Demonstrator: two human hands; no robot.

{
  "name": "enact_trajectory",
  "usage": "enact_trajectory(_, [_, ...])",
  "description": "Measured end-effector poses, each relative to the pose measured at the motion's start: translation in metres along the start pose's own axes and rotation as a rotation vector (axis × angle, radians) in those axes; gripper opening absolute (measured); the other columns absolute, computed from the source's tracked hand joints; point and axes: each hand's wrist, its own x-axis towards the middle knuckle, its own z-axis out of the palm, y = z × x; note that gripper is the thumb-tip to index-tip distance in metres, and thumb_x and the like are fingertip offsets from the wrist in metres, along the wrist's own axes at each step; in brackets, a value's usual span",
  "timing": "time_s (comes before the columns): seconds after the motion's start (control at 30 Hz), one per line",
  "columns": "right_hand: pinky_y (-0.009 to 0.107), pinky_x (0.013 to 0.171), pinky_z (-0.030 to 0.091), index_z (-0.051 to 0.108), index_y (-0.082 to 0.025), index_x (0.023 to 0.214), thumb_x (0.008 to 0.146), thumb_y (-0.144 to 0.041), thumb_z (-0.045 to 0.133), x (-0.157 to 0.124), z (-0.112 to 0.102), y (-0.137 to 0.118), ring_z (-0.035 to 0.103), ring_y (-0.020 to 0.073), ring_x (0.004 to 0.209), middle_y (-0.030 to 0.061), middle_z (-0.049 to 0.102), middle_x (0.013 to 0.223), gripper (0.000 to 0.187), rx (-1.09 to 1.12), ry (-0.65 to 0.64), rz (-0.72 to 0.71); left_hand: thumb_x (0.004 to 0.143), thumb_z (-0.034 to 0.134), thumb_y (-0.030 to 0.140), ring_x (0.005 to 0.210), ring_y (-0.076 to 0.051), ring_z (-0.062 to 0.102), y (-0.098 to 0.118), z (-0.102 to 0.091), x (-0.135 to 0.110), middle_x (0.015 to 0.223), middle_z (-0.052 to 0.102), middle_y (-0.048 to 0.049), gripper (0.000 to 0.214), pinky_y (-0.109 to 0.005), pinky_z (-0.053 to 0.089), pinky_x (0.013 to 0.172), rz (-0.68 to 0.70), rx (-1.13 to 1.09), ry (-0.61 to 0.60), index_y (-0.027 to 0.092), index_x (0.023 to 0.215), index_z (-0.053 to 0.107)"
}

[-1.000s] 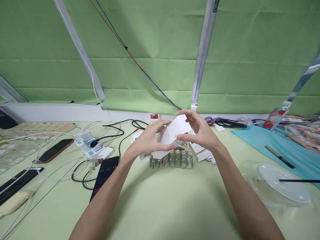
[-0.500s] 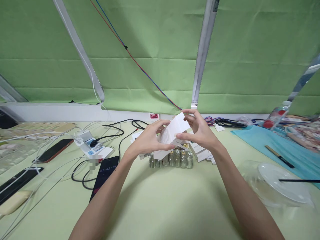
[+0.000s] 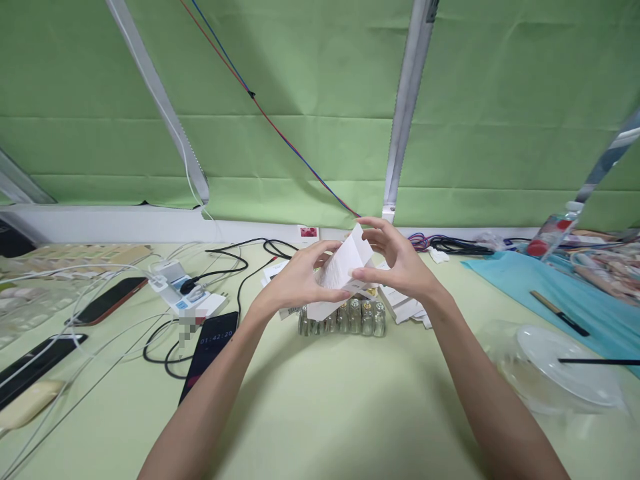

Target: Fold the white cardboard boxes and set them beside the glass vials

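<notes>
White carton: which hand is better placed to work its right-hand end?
Probably the right hand: its thumb rests on the white carton near that end, its fingers curled close by. The left hand holds the carton farther left, so it seems better suited to steadying.

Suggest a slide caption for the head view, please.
Left fingers and right fingers hold a tilted white box near a row of glass bottles on a pale green table.

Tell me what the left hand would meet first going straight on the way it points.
The white box, which the left hand holds; past it, the right hand seems next in line, though depth is hard to judge from this one view.
</notes>
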Motion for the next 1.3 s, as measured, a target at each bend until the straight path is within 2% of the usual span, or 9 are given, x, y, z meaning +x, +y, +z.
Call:
enact_trajectory(0.53, [0.05, 0.113, 0.043, 0.052, -0.034, 0.143, 0.075, -0.042, 0.085, -0.0013, -0.0002, 0.0024, 0.06, 0.0285, 0.127, 0.0068, 0.066, 0.131, 0.077, -0.134, -0.048, -0.051, 0.071, 0.085, 0.037, 0.122, -0.029, 0.063, 0.0006, 0.0005, -0.0005, 0.142, 0.059, -0.0098, 0.08, -0.047, 0.049, 0.11, 0.003, -0.062, -0.028, 0.025, 0.141, 0.049])
enact_trajectory(0.7, [0.049, 0.112, 0.043, 0.053, -0.037, 0.144, 0.075, -0.041, 0.084, -0.0024, 0.0, 0.001, 0.056, 0.0295, 0.132, 0.0042, 0.061, 0.142, 0.075, -0.163, -0.069, -0.056, 0.068, 0.087, 0.038, 0.122, -0.029, 0.062, 0.002, 0.0002, -0.0021, 0.141, 0.057, -0.01, 0.08, -0.048, 0.049, 0.108, -0.021, -0.05, -0.011, 0.027, 0.137, 0.048])
enact_trajectory(0.97, [0.049, 0.113, 0.042, 0.054, -0.036, 0.146, 0.078, -0.042, 0.082, -0.0023, -0.0001, -0.0029, 0.054, 0.0302, 0.135, 0.0049, 0.056, 0.148, 0.074, -0.211, -0.099, -0.043, 0.066, 0.089, 0.04, 0.117, -0.028, 0.063, -0.003, 0.0028, -0.0027, 0.135, 0.055, -0.0115, 0.09, -0.05, 0.05, 0.102, 0.007, -0.108, 0.028, 0.032, 0.135, 0.032])
enact_trajectory(1.1, [0.05, 0.115, 0.04, 0.052, -0.036, 0.147, 0.079, -0.044, 0.081, -0.0026, -0.0006, -0.0034, 0.052, 0.0292, 0.136, 0.0046, 0.054, 0.15, 0.075, -0.221, -0.112, -0.039, 0.069, 0.088, 0.039, 0.115, -0.026, 0.064, -0.0042, 0.0031, -0.0032, 0.131, 0.056, -0.0097, 0.091, -0.049, 0.048, 0.104, 0.032, -0.138, 0.005, 0.034, 0.134, 0.025])
enact_trajectory(1.3, [0.053, 0.115, 0.04, 0.049, -0.037, 0.149, 0.078, -0.046, 0.081, -0.0028, -0.0008, -0.0041, 0.053, 0.0315, 0.136, 0.0049, 0.053, 0.152, 0.078, -0.196, -0.123, -0.02, 0.073, 0.084, 0.039, 0.121, -0.027, 0.061, -0.0015, 0.0032, -0.0049, 0.14, 0.051, -0.0109, 0.09, -0.047, 0.049, 0.105, 0.071, -0.12, -0.029, 0.037, 0.14, 0.023])
